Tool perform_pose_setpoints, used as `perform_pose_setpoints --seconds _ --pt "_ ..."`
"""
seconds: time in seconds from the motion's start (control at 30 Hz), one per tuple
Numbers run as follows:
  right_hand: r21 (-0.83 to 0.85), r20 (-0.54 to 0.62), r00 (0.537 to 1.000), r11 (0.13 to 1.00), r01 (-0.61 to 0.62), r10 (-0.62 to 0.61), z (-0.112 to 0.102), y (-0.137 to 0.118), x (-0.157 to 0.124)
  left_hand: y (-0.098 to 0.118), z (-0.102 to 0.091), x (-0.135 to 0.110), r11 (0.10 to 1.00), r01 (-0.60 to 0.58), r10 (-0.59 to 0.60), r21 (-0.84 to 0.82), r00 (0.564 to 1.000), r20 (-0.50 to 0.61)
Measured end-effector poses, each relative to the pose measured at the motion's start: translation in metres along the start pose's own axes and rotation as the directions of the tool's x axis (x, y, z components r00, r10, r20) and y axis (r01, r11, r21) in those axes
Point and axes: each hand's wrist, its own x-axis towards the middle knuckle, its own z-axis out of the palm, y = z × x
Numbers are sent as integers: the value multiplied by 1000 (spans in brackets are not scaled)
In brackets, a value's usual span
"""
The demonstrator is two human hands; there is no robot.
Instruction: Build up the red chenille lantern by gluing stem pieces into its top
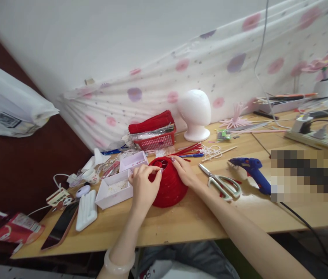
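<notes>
A red, fuzzy-looking dome-shaped piece (171,190) stands on the table in front of me, with an opening at its top where thin light wires show. My left hand (146,180) is over its upper left, thumb and forefinger pinched together at the opening. Whatever is between those fingertips is too small to make out. My right hand (183,170) is wrapped around the upper right side of the red piece, fingertips at the rim. Just left of my left hand is a white box (114,190) with small pale beads in it.
Scissors (222,184) and a blue glue gun (251,170) lie to the right. Behind are a white foam head (195,114), a red basket (155,141) and red stems (187,150). A phone (60,224) and a drink cup (17,228) are at the left edge.
</notes>
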Motion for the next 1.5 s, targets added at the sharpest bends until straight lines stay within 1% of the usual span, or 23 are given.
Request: perform_pose_setpoints --seconds 0.13,0.33,0.7,1.0,1.17,1.27,1.33,1.4,1.5 --pt "-8 -3 1000 1000 14 -14 0 0 0 0 5 6 999 48 -47 -17 998 30" --pt "-3 -8 999 999 38 -38 1 1 1 2 4 12 995 99 -99 3 994 46" --pt "-9 -18 998 998 56 -56 3 4 2 5 -1 16 991 97 -105 95 991 80" --pt "-13 -18 997 997 70 -71 3 2 2 3 4 14 992 78 -82 101 996 39" --pt "-16 -23 997 997 70 -70 3 2 2 1 6 11 995 39 -38 92 999 -3" --pt "-22 -26 997 998 65 -66 3 1 1 -4 5 12 997 -12 15 80 999 -34" --pt "-30 -28 998 998 61 -62 3 0 0 -8 1 15 995 -74 77 66 995 -57" --pt "-38 -29 998 998 56 -57 3 -1 0 -14 -4 17 986 -159 162 42 984 -76" --pt "-45 -30 998 998 53 -54 3 -3 -1 -24 -12 16 951 -309 310 19 945 -101"
